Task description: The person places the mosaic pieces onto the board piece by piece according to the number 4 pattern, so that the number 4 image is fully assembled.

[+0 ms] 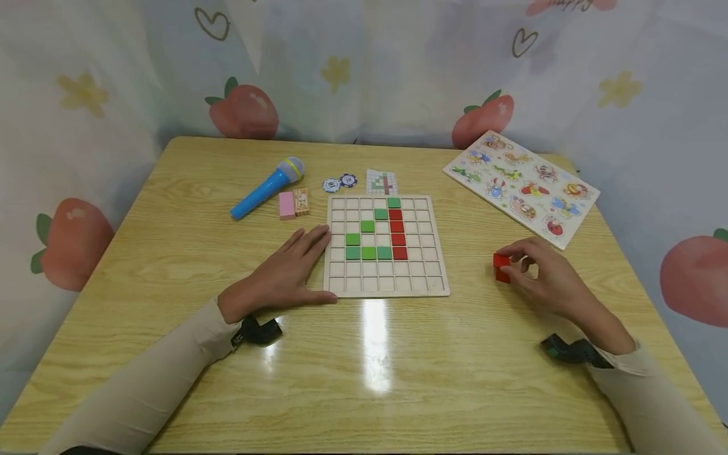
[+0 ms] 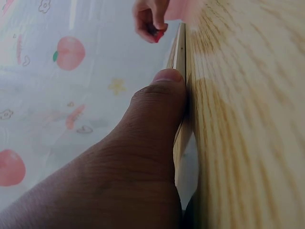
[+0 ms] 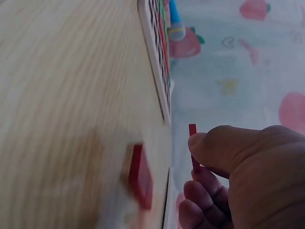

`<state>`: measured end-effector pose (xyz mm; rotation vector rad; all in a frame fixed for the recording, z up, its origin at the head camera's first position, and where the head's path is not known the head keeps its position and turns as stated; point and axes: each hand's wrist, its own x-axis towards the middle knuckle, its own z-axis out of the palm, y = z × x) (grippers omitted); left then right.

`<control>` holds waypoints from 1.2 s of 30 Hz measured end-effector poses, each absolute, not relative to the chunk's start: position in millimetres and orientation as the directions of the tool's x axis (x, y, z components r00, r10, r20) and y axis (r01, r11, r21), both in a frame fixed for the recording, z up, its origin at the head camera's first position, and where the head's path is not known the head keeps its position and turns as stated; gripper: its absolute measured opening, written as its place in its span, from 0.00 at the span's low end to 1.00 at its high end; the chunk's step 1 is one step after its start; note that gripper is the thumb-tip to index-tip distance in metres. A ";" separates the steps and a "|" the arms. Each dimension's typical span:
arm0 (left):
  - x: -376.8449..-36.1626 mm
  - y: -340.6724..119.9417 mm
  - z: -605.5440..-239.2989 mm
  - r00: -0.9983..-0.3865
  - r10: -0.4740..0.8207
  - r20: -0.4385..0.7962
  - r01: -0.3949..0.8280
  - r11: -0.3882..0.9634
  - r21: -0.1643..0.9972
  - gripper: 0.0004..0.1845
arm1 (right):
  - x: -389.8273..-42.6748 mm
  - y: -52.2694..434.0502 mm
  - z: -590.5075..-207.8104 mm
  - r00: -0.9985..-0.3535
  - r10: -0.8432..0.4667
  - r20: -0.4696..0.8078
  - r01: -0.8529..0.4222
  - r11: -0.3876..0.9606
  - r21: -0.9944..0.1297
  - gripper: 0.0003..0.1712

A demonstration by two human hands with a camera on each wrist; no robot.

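In the head view, my left hand (image 1: pixel 287 268) lies along the left edge of a wooden grid board (image 1: pixel 387 285), its fingers straight and touching it. Green tiles (image 1: pixel 368 253) and a column of red tiles (image 1: pixel 396 226) sit in the board's squares. Right of the board, my right hand (image 1: pixel 543 278) pinches a red square tile (image 3: pixel 192 129) between thumb and fingers, raised off the table. A second red tile (image 3: pixel 140 176) is on the table beside that hand in the right wrist view. The left wrist view shows my left thumb (image 2: pixel 162 93) against the board's edge.
Behind the board lies a small pattern card (image 1: pixel 382 182), with two poker chips (image 1: pixel 332 185) beside it. A blue toy microphone (image 1: pixel 264 191), a pink block (image 1: pixel 287 206) and a small patterned box (image 1: pixel 301 202) are at the back left. An insect puzzle board (image 1: pixel 523 186) lies back right.
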<state>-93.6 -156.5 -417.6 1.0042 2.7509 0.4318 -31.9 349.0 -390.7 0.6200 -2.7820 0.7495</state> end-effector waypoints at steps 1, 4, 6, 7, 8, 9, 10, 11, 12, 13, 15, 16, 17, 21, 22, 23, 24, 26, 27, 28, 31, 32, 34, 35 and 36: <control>-93.7 -156.2 -417.6 -0.755 0.652 -0.068 0.600 0.729 0.330 0.71 | -33.0 344.3 -388.5 -0.888 -0.358 0.289 -0.454 0.783 -0.426 0.23; -94.1 -155.8 -417.7 -0.754 0.654 -0.068 0.602 0.728 0.330 0.71 | -37.5 330.0 -383.0 -0.869 -0.395 0.298 -0.491 0.768 -0.411 0.24; -94.4 -156.0 -417.8 -0.753 0.655 -0.068 0.603 0.727 0.328 0.71 | -40.9 319.3 -379.3 -0.853 -0.417 0.313 -0.517 0.754 -0.406 0.23; -94.6 -156.0 -417.8 -0.753 0.654 -0.070 0.603 0.729 0.325 0.71 | -43.1 314.2 -377.9 -0.845 -0.428 0.320 -0.531 0.745 -0.404 0.23; -94.8 -156.3 -417.9 -0.753 0.654 -0.070 0.603 0.729 0.324 0.71 | -45.6 309.1 -376.9 -0.836 -0.441 0.326 -0.545 0.733 -0.407 0.22; -95.1 -156.5 -418.0 -0.753 0.655 -0.069 0.604 0.728 0.323 0.71 | -48.2 303.9 -376.1 -0.829 -0.453 0.328 -0.557 0.724 -0.406 0.21; -95.4 -156.7 -418.1 -0.753 0.655 -0.067 0.605 0.728 0.321 0.71 | -50.9 298.8 -375.4 -0.822 -0.465 0.327 -0.567 0.715 -0.409 0.21; -95.6 -156.7 -418.1 -0.752 0.655 -0.067 0.605 0.728 0.323 0.71 | -53.4 293.5 -374.7 -0.815 -0.481 0.323 -0.579 0.704 -0.411 0.20; -95.6 -156.8 -418.1 -0.752 0.655 -0.067 0.605 0.728 0.323 0.71 | -55.9 288.1 -374.0 -0.811 -0.495 0.312 -0.585 0.695 -0.417 0.19; -95.5 -156.7 -418.0 -0.753 0.655 -0.069 0.604 0.728 0.323 0.71 | -58.3 282.9 -373.6 -0.807 -0.510 0.297 -0.590 0.690 -0.419 0.18; -95.0 -156.4 -417.7 -0.754 0.653 -0.074 0.601 0.730 0.325 0.71 | -62.3 272.7 -373.0 -0.804 -0.535 0.261 -0.593 0.682 -0.428 0.17; -94.6 -156.1 -417.4 -0.755 0.652 -0.075 0.599 0.731 0.326 0.71 | -64.0 267.5 -372.6 -0.803 -0.547 0.239 -0.592 0.678 -0.436 0.17; -94.1 -155.8 -417.0 -0.754 0.652 -0.076 0.599 0.730 0.329 0.71 | -65.7 262.4 -372.2 -0.800 -0.558 0.219 -0.592 0.675 -0.440 0.16; -93.5 -155.4 -416.6 -0.757 0.649 -0.073 0.598 0.734 0.320 0.72 | -72.3 243.5 -371.2 -0.793 -0.590 0.149 -0.583 0.665 -0.467 0.14; -93.7 -155.3 -416.7 -0.758 0.648 -0.072 0.599 0.735 0.318 0.72 | -73.9 239.3 -371.1 -0.789 -0.599 0.135 -0.583 0.661 -0.473 0.14; -93.8 -155.3 -416.8 -0.758 0.648 -0.072 0.599 0.736 0.315 0.72 | -75.3 235.4 -371.1 -0.782 -0.611 0.125 -0.588 0.656 -0.473 0.13; -94.1 -155.2 -416.8 -0.759 0.647 -0.074 0.599 0.738 0.311 0.72 | -76.7 231.5 -371.0 -0.776 -0.620 0.113 -0.591 0.653 -0.474 0.13; -94.4 -155.3 -416.9 -0.759 0.646 -0.078 0.598 0.740 0.308 0.72 | -79.2 224.3 -371.6 -0.759 -0.644 0.095 -0.603 0.642 -0.474 0.12; -94.8 -155.2 -417.1 -0.758 0.647 -0.079 0.599 0.740 0.307 0.72 | -80.3 221.1 -372.2 -0.750 -0.656 0.089 -0.612 0.636 -0.469 0.12; -95.0 -155.3 -417.3 -0.758 0.647 -0.082 0.599 0.740 0.306 0.72 | -81.3 218.1 -372.8 -0.739 -0.668 0.086 -0.623 0.630 -0.463 0.11; -95.3 -155.6 -418.2 -0.758 0.646 -0.088 0.596 0.742 0.306 0.72 | -83.3 210.4 -374.8 -0.717 -0.693 0.080 -0.642 0.611 -0.463 0.09; -95.3 -155.6 -418.5 -0.759 0.645 -0.090 0.595 0.743 0.306 0.72 | -83.8 208.4 -375.5 -0.711 -0.699 0.081 -0.647 0.604 -0.465 0.09; -95.4 -155.8 -419.1 -0.759 0.644 -0.090 0.594 0.743 0.307 0.72 | -84.7 205.2 -376.4 -0.702 -0.707 0.086 -0.654 0.593 -0.470 0.08; -95.5 -155.8 -419.5 -0.759 0.644 -0.089 0.594 0.743 0.308 0.72 | -85.2 203.8 -376.9 -0.699 -0.710 0.090 -0.656 0.586 -0.475 0.07; -95.6 -155.8 -419.8 -0.759 0.645 -0.086 0.595 0.742 0.308 0.72 | -85.6 202.8 -377.5 -0.696 -0.711 0.095 -0.659 0.581 -0.477 0.07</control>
